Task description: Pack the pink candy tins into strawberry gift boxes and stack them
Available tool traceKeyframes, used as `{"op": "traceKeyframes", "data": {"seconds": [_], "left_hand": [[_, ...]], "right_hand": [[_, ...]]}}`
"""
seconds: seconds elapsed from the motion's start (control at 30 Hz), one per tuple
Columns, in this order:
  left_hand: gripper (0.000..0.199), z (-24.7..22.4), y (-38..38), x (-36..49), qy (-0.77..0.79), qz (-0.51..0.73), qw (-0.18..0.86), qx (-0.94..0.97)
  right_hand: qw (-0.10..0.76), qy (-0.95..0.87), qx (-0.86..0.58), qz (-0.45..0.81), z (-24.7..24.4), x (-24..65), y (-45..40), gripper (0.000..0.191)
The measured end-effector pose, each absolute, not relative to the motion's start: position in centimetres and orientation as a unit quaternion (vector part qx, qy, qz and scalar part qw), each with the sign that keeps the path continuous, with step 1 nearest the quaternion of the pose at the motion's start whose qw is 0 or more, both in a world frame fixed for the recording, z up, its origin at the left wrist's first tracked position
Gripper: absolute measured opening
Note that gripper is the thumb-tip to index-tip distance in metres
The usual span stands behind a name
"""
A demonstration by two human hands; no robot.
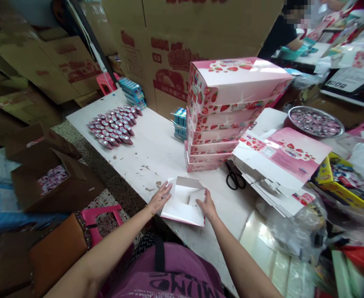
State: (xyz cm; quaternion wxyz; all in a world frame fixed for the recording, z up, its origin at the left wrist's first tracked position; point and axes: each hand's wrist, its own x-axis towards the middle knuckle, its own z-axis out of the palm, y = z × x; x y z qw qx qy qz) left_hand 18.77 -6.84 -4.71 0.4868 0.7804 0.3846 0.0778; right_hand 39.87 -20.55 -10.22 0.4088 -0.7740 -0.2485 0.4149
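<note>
A small carton (182, 212), white inside with a pink edge, lies at the near edge of the white table (157, 136), its inner side facing up. My left hand (160, 198) rests along its left side, fingers stretched out and slightly spread. On the right side, my right hand (207, 205) grips the carton's wall, thumb inside and fingers outside. A white flap (196, 197) stands folded inward by that thumb. Just beyond the carton rises a stack of strawberry-printed boxes (219, 120). Black scissors (235, 179) lie to the right of the stack's base.
Flat strawberry-printed cartons (281, 161) are piled at the right, near a metal bowl (314, 121) of small packs. Rows of small pink packs (113, 126) lie on the table's far left. A pink stool (102, 223) stands left. A co-worker (283, 35) is at the back right.
</note>
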Motion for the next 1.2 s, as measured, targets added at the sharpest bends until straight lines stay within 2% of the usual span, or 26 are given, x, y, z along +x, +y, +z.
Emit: {"op": "traceKeyframes", "data": {"seconds": [0.27,0.33,0.43,0.53,0.63,0.77,0.87,1.03,1.13,1.2], "left_hand": [[0.065,-4.2,-6.8,19.9,0.429,0.144,0.584,0.674],[0.075,-4.4,-6.0,20.0,0.433,0.138,0.605,0.654],[0.1,-4.7,-5.1,20.0,0.426,0.09,0.629,0.644],[0.113,-5.1,-5.2,20.5,0.468,0.04,0.568,0.676],[0.102,-6.1,-6.0,21.6,0.546,0.025,0.457,0.702],[0.085,-7.7,-6.6,22.5,0.581,0.009,0.428,0.692],[0.085,-8.2,-6.4,22.0,0.564,0.036,0.453,0.69],[0.08,-7.9,-7.5,18.6,0.55,0.129,0.57,0.596],[0.083,-8.1,-9.3,16.2,0.594,0.144,0.563,0.556],[0.091,-8.3,-10.0,15.5,0.624,0.171,0.546,0.532]], "right_hand": [[0.444,-0.241,-0.746,0.434,-10.9,39.8,-20.6,0.064],[0.434,-0.254,-0.748,0.434,-11.0,39.7,-20.4,0.062],[0.406,-0.272,-0.757,0.434,-11.1,39.6,-20.0,0.061],[0.392,-0.288,-0.763,0.425,-10.6,39.5,-19.7,0.059],[0.371,-0.292,-0.775,0.421,-10.0,39.3,-19.6,0.057],[0.346,-0.279,-0.788,0.427,-9.8,39.5,-19.3,0.06],[0.347,-0.257,-0.794,0.429,-9.8,39.6,-19.4,0.061],[0.408,-0.231,-0.766,0.44,-9.2,38.8,-20.9,0.054],[0.312,-0.302,-0.804,0.405,-7.6,38.4,-22.1,0.041],[0.244,-0.394,-0.814,0.352,-5.9,38.6,-22.2,0.043]]}}
